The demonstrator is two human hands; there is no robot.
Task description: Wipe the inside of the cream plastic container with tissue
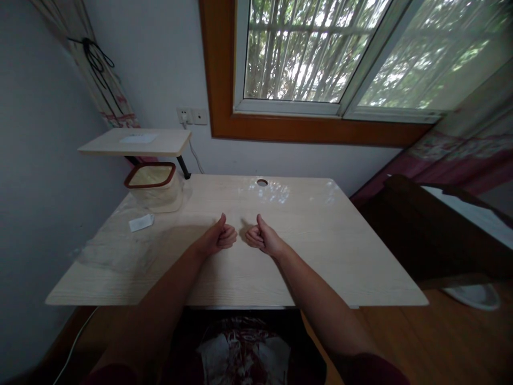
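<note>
Both hands are over the middle of a pale wooden desk [328, 256], a small gap between them. My left hand [219, 235] is a closed fist with the thumb pointing up, and nothing shows in it. Facing it, my right hand [262, 236] is curled the same way, thumb raised, also with nothing visible inside. Left of my left hand lie a small white packet [141, 223] and a clear plastic sheet or bag [116, 254].
A bin with a brown rim [159, 196] stands at the back left, beneath a raised shelf [168, 140] on black legs. A round cable hole [262, 183] is near the back edge. Dark furniture [433, 240] stands right of the desk.
</note>
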